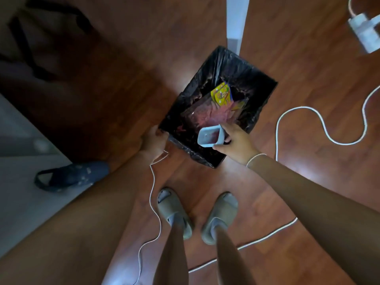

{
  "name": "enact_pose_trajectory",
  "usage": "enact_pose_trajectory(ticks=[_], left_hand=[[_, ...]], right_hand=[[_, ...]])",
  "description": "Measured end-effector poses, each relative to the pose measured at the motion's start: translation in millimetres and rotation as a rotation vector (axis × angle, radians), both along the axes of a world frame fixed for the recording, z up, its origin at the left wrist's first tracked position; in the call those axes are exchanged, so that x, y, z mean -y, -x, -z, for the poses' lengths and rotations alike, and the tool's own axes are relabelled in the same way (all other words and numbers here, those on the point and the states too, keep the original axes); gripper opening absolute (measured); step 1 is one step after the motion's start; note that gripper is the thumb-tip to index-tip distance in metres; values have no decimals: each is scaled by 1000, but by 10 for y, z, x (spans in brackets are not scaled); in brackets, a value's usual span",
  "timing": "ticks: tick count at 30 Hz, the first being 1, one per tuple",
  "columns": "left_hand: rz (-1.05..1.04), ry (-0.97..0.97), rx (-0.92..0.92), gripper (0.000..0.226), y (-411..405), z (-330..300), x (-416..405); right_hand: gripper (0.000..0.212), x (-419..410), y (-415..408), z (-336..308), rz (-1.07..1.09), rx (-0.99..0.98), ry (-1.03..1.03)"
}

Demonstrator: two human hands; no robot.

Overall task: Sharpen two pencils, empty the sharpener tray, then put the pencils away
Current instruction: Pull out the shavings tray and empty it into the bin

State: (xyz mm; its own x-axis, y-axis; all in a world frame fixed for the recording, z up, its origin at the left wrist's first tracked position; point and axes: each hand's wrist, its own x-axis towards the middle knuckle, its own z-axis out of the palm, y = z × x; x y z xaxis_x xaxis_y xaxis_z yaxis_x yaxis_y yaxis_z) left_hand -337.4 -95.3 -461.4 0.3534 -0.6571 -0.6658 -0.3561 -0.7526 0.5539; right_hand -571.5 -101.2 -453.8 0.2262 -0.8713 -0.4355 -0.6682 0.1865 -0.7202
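We find the sharpener tray (209,136) grasped in the right hand (236,140), thumb along its near edge and fingers round its far side, held tilted over the near corner of the bin (261,112). The tray's open face is turned toward the bin's inside; reddish residue shows within it. The left hand (154,141) grips the bin's near-left rim, fingers curled over the black liner (226,64). Inside the bin we note a yellow wrapper (221,95) and pinkish clear film — the contents beneath are hard to make out. A white cord (320,120) loops across the wooden floor (308,182) to the right. The person's two slippered feet (197,214) stand just short of the bin. The upper left is dark and blurred — we cannot identify what lies there.
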Motion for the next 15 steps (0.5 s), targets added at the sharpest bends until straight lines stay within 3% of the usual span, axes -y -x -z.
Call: enact_pose_trajectory(ticks=[9, 15], left_hand=[[-100, -13, -147, 29, 31, 11, 22], [-87, -3, -161, 24, 39, 37, 38]], right_hand=[[71, 268, -76, -95, -273, -289, -81], [60, 316, -127, -203, -497, -404, 57]])
